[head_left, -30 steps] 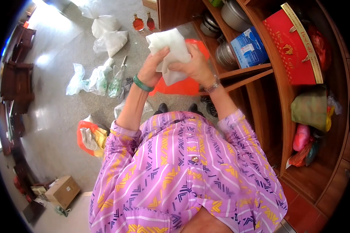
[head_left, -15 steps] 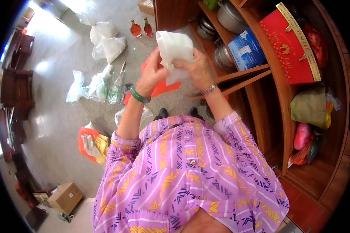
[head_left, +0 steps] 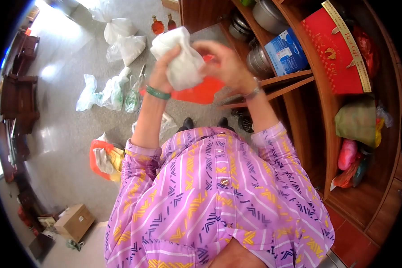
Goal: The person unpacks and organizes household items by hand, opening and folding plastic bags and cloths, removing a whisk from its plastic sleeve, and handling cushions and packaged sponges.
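Observation:
A folded white plastic bag [head_left: 183, 62] is held up in front of me, bunched into a thick, soft bundle. My left hand [head_left: 161, 73] grips its left side, the thumb lying across the front. At the bundle's right edge my right hand [head_left: 230, 67] has its fingers curled in against the plastic, a little smeared by motion. Behind and below the bundle shows a red plastic bag [head_left: 201, 92], partly covered by the white one and my hands.
To the right stands a wooden cabinet [head_left: 295, 129] with pots [head_left: 270, 20], a blue box [head_left: 285, 52] and a red gift box [head_left: 337, 51]. White plastic bags [head_left: 125, 47], two bottles [head_left: 157, 25], a red-and-yellow bag [head_left: 105, 156] and a cardboard box [head_left: 75, 222] are on the floor.
The white bag has moved left and is bunched more compactly. My right hand has shifted from gripping its lower part to its right edge, fingers curled. More of the red bag shows on the right.

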{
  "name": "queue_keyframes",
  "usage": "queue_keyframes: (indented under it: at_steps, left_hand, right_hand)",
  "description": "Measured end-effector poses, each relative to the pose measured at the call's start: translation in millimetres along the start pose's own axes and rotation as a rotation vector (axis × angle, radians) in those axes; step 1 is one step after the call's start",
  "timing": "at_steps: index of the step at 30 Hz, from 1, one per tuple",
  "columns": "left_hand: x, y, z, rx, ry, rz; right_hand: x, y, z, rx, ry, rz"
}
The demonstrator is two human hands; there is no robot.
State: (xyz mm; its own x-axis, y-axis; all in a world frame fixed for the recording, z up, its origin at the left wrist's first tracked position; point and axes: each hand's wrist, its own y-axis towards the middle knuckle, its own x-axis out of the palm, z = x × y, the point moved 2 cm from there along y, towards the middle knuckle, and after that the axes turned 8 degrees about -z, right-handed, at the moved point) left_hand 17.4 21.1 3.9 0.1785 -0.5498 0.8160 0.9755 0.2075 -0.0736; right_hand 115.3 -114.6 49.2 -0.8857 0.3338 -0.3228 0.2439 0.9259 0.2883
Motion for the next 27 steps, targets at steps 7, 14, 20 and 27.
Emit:
queue_keyframes:
  at_steps: [7, 14, 20, 27]
  left_hand:
    - [-38, -18, 31, 0.354, 1.03, 0.092]
    - [-80, -32, 56, 0.247, 0.186, 0.086]
    - [-71, -47, 32, 0.07, 0.016, -0.013]
    - [-52, -55, 59, -0.035, 0.028, -0.119]
  right_hand:
    - [-6, 3, -6, -0.152, -0.277, 0.087]
    - [21, -12, 13, 0.274, 0.108, -0.27]
    - [55, -3, 55, -0.044, -0.101, -0.14]
    - [26, 23, 41, 0.273, -0.337, 0.087]
